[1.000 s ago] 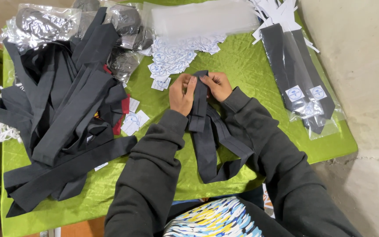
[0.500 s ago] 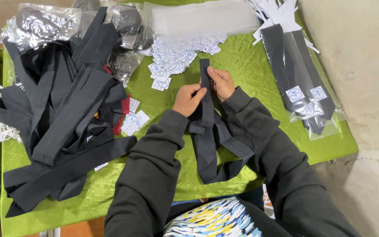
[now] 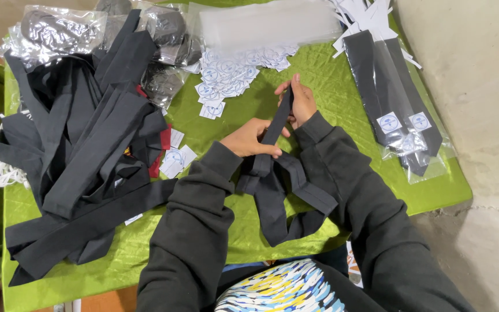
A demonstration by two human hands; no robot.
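A dark necktie (image 3: pixel 278 190) lies folded on the green cloth-covered table (image 3: pixel 330 75) in front of me. My left hand (image 3: pixel 252 140) pinches its narrow strip near the knot area. My right hand (image 3: pixel 300 99) holds the upper end of the same strip, stretched up and away from me. Both arms wear dark sleeves.
A big heap of loose dark ties (image 3: pixel 82 150) covers the left of the table. Small white round-printed labels (image 3: pixel 232 72) lie behind my hands, with clear plastic sleeves (image 3: pixel 267 23) beyond. Bagged ties (image 3: pixel 397 110) lie at the right, near the wall. Bagged dark items (image 3: pixel 53 32) sit far left.
My hands have drawn apart along the tie: the right one moved farther away, the left one closer to me, and the strip between them is now stretched straight.
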